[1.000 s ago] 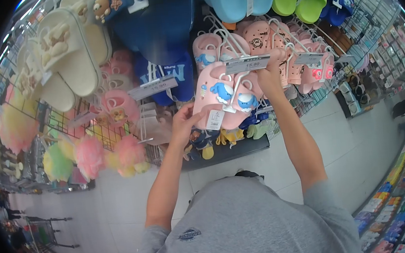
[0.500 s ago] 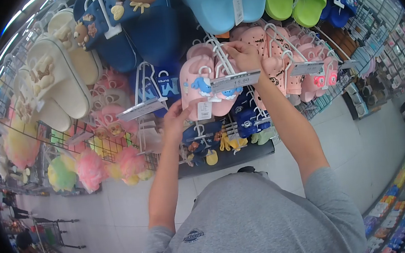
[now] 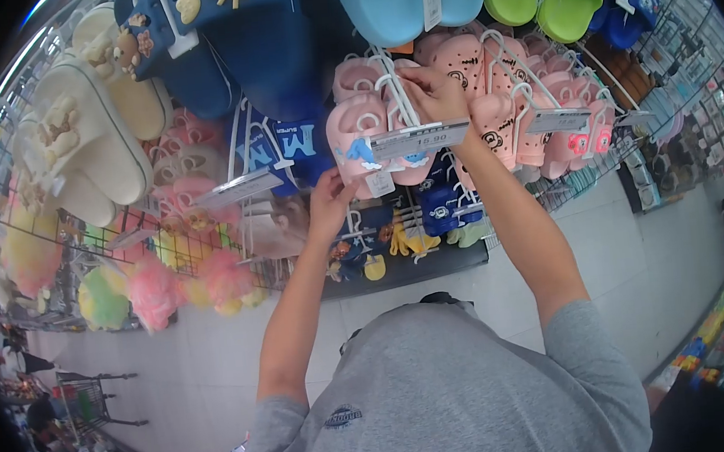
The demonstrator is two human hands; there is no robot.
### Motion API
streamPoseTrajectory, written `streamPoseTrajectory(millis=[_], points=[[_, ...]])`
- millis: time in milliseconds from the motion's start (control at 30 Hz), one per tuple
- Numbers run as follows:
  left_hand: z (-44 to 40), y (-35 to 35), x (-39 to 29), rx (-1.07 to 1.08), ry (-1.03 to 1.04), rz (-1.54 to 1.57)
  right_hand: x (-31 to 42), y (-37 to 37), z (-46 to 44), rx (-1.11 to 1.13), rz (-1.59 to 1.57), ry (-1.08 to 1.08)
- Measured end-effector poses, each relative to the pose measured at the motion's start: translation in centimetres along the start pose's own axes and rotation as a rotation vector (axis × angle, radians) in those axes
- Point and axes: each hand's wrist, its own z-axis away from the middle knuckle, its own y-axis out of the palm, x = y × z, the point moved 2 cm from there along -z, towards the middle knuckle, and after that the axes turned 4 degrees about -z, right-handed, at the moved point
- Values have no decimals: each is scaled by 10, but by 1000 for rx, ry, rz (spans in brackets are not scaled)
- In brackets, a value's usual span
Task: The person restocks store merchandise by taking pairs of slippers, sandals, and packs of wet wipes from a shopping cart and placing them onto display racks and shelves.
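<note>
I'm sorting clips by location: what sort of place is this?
Most likely a shop, at a footwear display. Pink slippers hang among other pairs, a price label in front of them reads 15.90, and what looks like a shopping cart stands at the picture's lower left.

1. Lit quite brightly, with white glare from ceiling lamps (image 3: 11,68) at upper left.
2. Reflected softly on the pale floor (image 3: 617,254).
3. Bent strongly toward the edges, and black in the corners.
4. Blurred at the fluffy puffs (image 3: 152,291), but readable at the "15.90" label (image 3: 420,139).
</note>
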Motion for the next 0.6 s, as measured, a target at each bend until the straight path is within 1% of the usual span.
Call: streamPoseTrajectory(millis=[33, 67, 100, 133, 200, 233, 267, 300, 333, 400, 467, 533, 567, 600], points=[[2, -2, 7, 6, -7, -5, 6, 0, 4, -43, -7, -79], [2, -4, 14, -22, 42, -39, 12, -3, 7, -92, -10, -160], [-3, -4, 18, -38, 98, -75, 19, -9, 12, -69, 180, -264], [1, -1, 17, -2, 98, -84, 30, -15, 23, -103, 194, -256], [27, -1, 16, -323, 134, -382, 52, -23, 58, -215, 482, -422], [39, 4, 13, -274, 131, -386, 50, -28, 78, -242, 528, -418], [54, 9, 7, -314, 195, -323, 49, -32, 101, -266, 557, -389], [69, 14, 8, -364, 252, -252, 49, -36, 125, -246, 501, -326], [83, 18, 21, -337, 231, -252, 50, -37, 150, -221, 437, -263], [107, 24, 56, -152, 108, -120, 35, -50, 207, -144, 371, 18], [131, 44, 90, 69, 1, -170, -10, -72, 276, -193, 286, 373], [151, 67, 129, 321, -215, -285, -74, -122, 362, -166, 375, 669], [160, 75, 159, 419, -237, -404, -109, -157, 416, -103, 508, 857], [167, 80, 197, 516, -249, -525, -146, -200, 481, 15, 643, 1006]])
